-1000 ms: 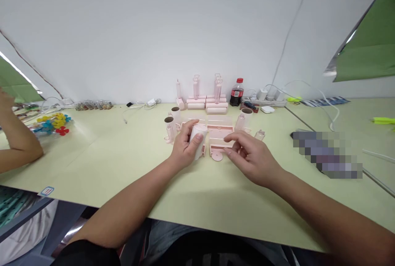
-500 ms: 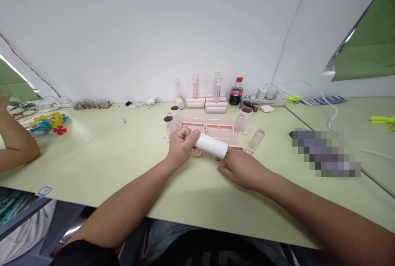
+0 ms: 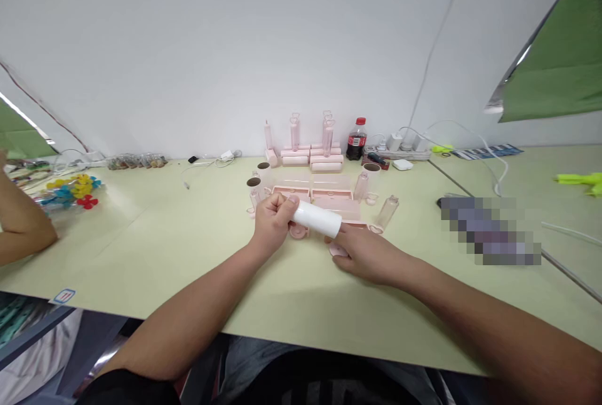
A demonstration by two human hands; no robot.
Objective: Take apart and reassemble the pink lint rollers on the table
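My left hand (image 3: 273, 222) is closed round the left end of a white lint roller refill (image 3: 318, 219), which slants down to the right. At the refill's right end, my right hand (image 3: 369, 254) has its fingers curled, with the tips partly hidden. A pale pink round piece (image 3: 337, 250) sits between its thumb and fingers. Under and behind the hands lie open pink lint roller cases (image 3: 332, 195). Another pink round part (image 3: 298, 231) is on the table below the refill. Clear pink handles (image 3: 388, 212) stand or lean close by on the right.
Refills with brown cores (image 3: 254, 183) stand left and right of the cases. Pink lint rollers (image 3: 327, 163) line the wall beside a cola bottle (image 3: 357, 140) and a power strip (image 3: 404, 154). At left are colourful plastic flowers (image 3: 84, 185) and another person's arm (image 3: 23, 217).
The view has shifted slightly. More of the pale pink round piece shows at my right hand. Both hands keep nearly the same place around the refill.
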